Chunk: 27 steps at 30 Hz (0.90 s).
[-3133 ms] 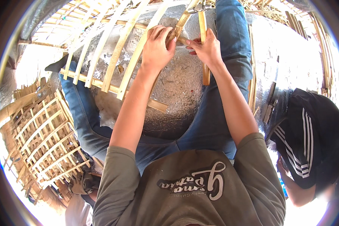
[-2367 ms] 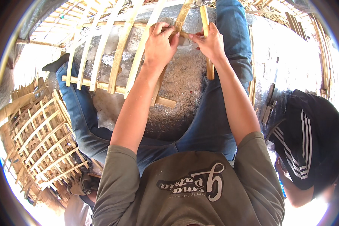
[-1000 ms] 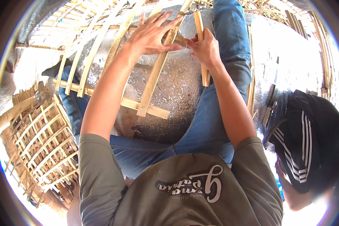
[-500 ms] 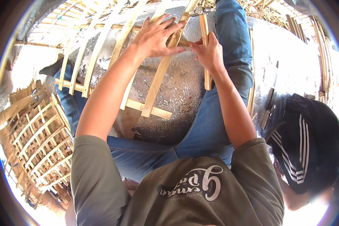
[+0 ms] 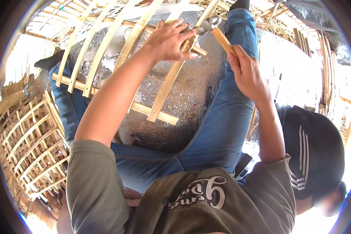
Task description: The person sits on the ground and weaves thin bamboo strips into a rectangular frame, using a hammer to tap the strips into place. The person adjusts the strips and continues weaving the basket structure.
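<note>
My left hand (image 5: 171,41) lies over a wooden frame with its fingers spread. Its index finger and thumb rest around a long slat (image 5: 167,82) where this crosses the far crossbar (image 5: 200,50). My right hand (image 5: 245,70) is wrapped round the wooden handle of a hammer (image 5: 222,40). The metal hammer head (image 5: 208,25) hangs close to my left index finger, just right of the slat. Near my lap, the slat's other end lies on the near crossbar (image 5: 165,117). Whether a nail sits under my left fingers I cannot make out.
My outstretched legs (image 5: 238,89) flank the frame, above a shiny silvery sheet (image 5: 187,93). A woven lattice panel (image 5: 35,144) stands at the left. At the right, another person wears a dark cap (image 5: 314,152). Straw and slats lie beyond.
My right hand has moved right and toward me, and its hold shifted down the hammer handle, which now tilts. My left hand has slid slightly right along with the frame's upper part.
</note>
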{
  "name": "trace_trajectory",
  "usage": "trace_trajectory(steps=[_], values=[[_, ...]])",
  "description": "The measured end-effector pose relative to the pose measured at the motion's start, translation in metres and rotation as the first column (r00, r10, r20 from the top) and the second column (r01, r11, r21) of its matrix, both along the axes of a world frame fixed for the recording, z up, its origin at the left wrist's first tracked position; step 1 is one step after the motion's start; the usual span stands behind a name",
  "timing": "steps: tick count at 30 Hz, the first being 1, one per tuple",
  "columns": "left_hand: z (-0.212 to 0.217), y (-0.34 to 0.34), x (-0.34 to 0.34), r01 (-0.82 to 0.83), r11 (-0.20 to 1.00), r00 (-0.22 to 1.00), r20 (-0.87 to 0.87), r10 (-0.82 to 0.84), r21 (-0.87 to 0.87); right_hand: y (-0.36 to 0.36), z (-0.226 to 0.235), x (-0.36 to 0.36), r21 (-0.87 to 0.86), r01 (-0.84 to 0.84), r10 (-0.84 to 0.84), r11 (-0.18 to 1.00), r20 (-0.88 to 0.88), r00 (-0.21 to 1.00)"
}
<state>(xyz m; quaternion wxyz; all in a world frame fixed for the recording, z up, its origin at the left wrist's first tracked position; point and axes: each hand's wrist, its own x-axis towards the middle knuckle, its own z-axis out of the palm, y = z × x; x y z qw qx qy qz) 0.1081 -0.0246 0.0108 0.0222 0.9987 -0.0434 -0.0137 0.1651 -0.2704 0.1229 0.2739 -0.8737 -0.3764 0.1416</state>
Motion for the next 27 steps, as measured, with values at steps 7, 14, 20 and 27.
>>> trace_trajectory(steps=[7,14,20,27], values=[[-0.001,0.001,0.0,0.005,1.0,0.999,-0.041,-0.006,-0.025,0.007,-0.02,-0.005,-0.049,-0.098,0.101,0.994,0.056,0.993],[-0.002,0.001,-0.002,0.012,0.997,1.0,0.016,-0.011,-0.07,0.012,-0.025,-0.007,0.066,-0.043,0.033,0.997,0.153,0.988],[-0.001,-0.002,-0.004,-0.027,0.997,0.999,0.027,0.029,-0.075,0.009,-0.026,-0.008,0.057,-0.067,0.056,0.996,0.182,0.982],[0.0,-0.005,-0.004,-0.022,1.0,1.0,-0.007,0.022,0.009,0.01,-0.023,-0.011,0.019,-0.049,0.045,0.999,0.184,0.982]])
